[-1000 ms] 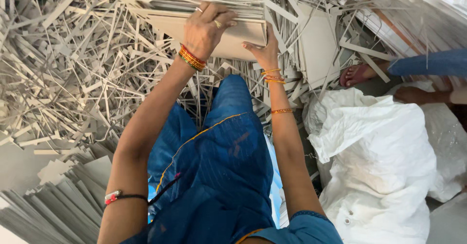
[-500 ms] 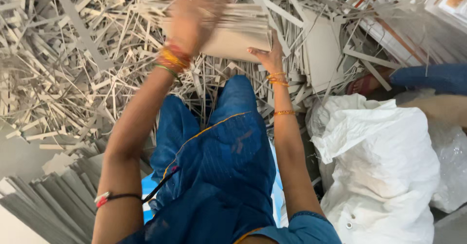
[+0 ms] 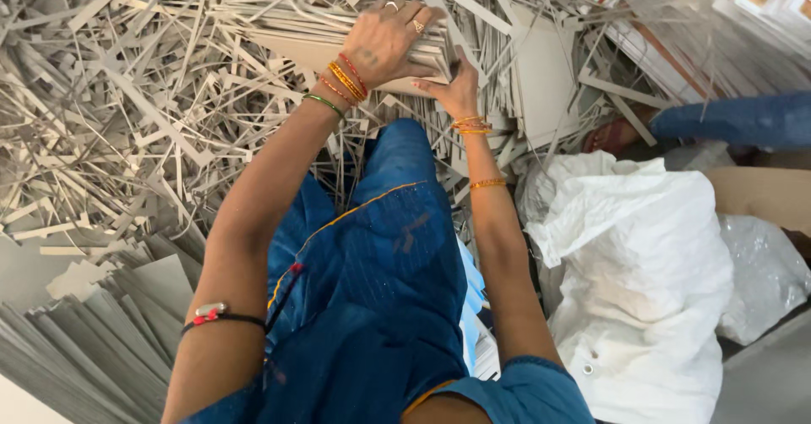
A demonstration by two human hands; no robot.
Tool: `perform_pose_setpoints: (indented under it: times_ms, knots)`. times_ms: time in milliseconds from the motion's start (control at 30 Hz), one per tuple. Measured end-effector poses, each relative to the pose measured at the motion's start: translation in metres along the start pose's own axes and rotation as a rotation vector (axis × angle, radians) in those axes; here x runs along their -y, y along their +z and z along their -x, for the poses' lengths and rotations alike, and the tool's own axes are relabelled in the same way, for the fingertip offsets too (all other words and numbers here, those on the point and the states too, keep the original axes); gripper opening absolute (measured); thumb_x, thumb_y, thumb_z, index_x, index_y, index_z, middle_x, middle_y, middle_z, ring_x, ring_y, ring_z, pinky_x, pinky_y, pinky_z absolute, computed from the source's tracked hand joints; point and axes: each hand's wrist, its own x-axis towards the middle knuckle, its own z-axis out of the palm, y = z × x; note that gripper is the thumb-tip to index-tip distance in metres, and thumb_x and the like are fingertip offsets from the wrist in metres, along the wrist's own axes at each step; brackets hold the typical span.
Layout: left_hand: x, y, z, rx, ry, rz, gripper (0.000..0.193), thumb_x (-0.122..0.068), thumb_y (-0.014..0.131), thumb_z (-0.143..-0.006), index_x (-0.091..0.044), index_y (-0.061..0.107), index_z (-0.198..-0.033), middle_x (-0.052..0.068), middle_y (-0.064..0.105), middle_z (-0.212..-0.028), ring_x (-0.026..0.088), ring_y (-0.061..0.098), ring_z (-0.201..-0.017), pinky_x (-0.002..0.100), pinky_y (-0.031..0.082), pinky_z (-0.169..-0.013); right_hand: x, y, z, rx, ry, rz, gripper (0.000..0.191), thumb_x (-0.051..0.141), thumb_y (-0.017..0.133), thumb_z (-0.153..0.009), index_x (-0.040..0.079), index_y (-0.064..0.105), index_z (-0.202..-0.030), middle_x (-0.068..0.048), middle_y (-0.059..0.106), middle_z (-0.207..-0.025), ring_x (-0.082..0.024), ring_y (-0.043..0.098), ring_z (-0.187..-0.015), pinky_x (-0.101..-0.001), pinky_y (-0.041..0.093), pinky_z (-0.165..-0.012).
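Note:
My left hand (image 3: 387,42) lies on top of a thick stack of grey card sheets (image 3: 338,34), fingers curled over its right end, with bangles at the wrist. My right hand (image 3: 454,89) presses against the lower right corner of the same stack from below. The stack rests among a big heap of loose grey card strips (image 3: 118,120). My knee in blue cloth (image 3: 397,221) is just below the hands.
A white woven sack (image 3: 642,272) stands at the right. Another person's foot (image 3: 612,135) and blue-clad leg (image 3: 735,120) are at the far right. Stacked grey sheets (image 3: 93,339) lie at the lower left, and printed cartons (image 3: 743,2) at the top right.
My left hand lifted off in a blur and has come back down on the stack's right end. The right hand stayed at the stack's corner.

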Motion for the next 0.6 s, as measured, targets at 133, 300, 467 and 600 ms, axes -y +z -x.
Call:
perform_pose_setpoints:
  times_ms: [133, 300, 467, 600]
  knots:
    - [0.016, -0.018, 0.01, -0.17, 0.057, -0.02, 0.077, -0.055, 0.092, -0.076, -0.011, 0.061, -0.131, 0.01, 0.071, -0.119, 0.031, 0.071, -0.104, 0.043, 0.055, -0.089, 0.02, -0.004, -0.003, -0.072, -0.112, 0.124, 0.088, 0.041, 0.103, -0.063, -0.003, 0.062, -0.127, -0.018, 0.075, -0.112, -0.029, 0.074, -0.102, -0.0392, 0.058, -0.09]
    - [0.058, -0.072, 0.076, -0.466, -0.062, 0.308, 0.085, -0.058, 0.103, -0.08, -0.007, 0.058, -0.13, 0.011, 0.072, -0.113, 0.029, 0.075, -0.102, 0.041, 0.063, -0.091, 0.097, -0.021, -0.031, -0.002, -0.426, 0.654, 0.089, 0.061, 0.098, -0.058, 0.001, 0.068, -0.117, -0.016, 0.072, -0.108, -0.034, 0.066, -0.096, -0.046, 0.048, -0.086]
    - [0.069, -0.012, 0.152, -0.756, -0.42, 0.644, 0.085, -0.058, 0.091, -0.08, -0.006, 0.053, -0.135, 0.011, 0.067, -0.126, 0.027, 0.068, -0.117, 0.042, 0.059, -0.106, 0.125, 0.003, -0.039, 0.24, -0.601, 0.813, 0.079, 0.063, 0.09, -0.07, 0.012, 0.064, -0.125, -0.006, 0.069, -0.119, -0.03, 0.06, -0.113, -0.0481, 0.046, -0.095]
    - [0.06, 0.066, 0.152, -0.87, -0.856, 0.865, 0.061, -0.046, 0.073, -0.102, -0.002, 0.055, -0.141, 0.016, 0.061, -0.135, 0.027, 0.058, -0.123, 0.041, 0.049, -0.11, 0.084, 0.048, -0.035, 0.344, -0.53, 0.948, 0.075, 0.064, 0.083, -0.072, 0.013, 0.06, -0.122, -0.009, 0.067, -0.124, -0.031, 0.058, -0.119, -0.0504, 0.044, -0.094]
